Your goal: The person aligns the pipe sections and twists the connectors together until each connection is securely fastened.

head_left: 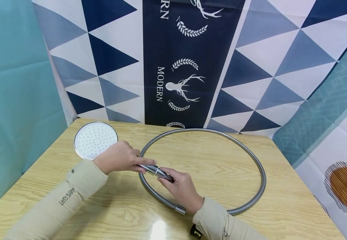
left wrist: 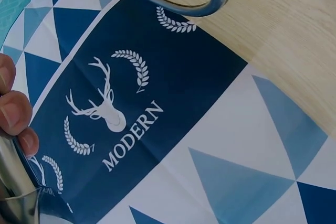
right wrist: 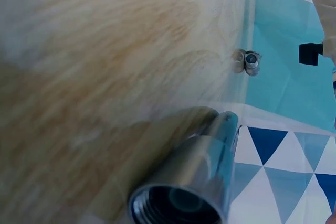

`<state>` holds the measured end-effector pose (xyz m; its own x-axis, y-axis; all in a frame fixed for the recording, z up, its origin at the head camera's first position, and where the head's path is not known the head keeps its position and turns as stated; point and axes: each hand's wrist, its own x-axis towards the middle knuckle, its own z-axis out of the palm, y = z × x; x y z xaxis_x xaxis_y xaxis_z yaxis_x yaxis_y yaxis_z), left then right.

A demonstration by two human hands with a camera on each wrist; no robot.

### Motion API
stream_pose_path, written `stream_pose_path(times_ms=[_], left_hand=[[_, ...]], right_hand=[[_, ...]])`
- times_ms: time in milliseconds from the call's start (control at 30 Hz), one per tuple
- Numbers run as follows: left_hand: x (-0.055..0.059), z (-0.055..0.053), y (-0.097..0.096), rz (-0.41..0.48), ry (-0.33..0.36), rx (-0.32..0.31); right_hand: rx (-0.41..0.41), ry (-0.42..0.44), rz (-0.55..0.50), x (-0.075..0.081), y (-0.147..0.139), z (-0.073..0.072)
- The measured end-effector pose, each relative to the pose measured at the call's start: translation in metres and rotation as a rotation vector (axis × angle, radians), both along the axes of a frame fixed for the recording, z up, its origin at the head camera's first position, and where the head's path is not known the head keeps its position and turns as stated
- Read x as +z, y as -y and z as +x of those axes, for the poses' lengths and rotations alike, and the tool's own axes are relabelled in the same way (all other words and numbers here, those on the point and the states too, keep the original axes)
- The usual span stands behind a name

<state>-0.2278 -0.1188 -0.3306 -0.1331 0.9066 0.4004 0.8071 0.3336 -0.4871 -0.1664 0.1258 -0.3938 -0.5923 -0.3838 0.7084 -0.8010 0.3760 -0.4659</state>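
In the head view a handheld shower head (head_left: 94, 140) with a white round face is at the left, partly hidden by my left hand (head_left: 122, 158). That hand grips its chrome handle (head_left: 149, 168), index finger laid along it. Around the tapered dark chrome piece (head_left: 165, 175) at the handle's end, my right hand (head_left: 185, 190) closes its thumb and fingers. A white ring shows between the two parts. A grey shower hose (head_left: 261, 173) loops over the table, and one chrome end (head_left: 180, 209) lies beside the right hand. Fingertips (left wrist: 16, 113) touch the chrome in the left wrist view.
The wooden table (head_left: 125, 210) ends at a patterned cloth (head_left: 116, 66) behind and a teal cloth (head_left: 17, 83) at the left. In the right wrist view the hose's threaded end (right wrist: 178, 203) looms close, with a small chrome fitting (right wrist: 252, 62) farther off.
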Motion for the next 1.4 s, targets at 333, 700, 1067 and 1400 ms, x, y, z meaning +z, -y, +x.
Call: stream_pose_path(times_ms=[333, 700, 1067, 1400], left_hand=[[-0.0027, 0.0019, -0.0014, -0.012, -0.005, 0.021], [0.0, 0.0024, -0.0017, -0.024, -0.026, 0.019], [0.002, 0.0004, -0.0055, -0.026, -0.02, 0.01], [0.0005, 0.0008, -0.0021, -0.016, -0.024, -0.009]], right_hand=[[0.012, 0.109, -0.002, -0.0018, -0.0014, 0.0014], [0.003, 0.135, 0.055, 0.0013, -0.003, 0.0011], [-0.01, 0.043, 0.054, 0.0003, -0.005, 0.0002], [0.024, 0.107, 0.063, 0.0023, -0.0042, 0.0004]])
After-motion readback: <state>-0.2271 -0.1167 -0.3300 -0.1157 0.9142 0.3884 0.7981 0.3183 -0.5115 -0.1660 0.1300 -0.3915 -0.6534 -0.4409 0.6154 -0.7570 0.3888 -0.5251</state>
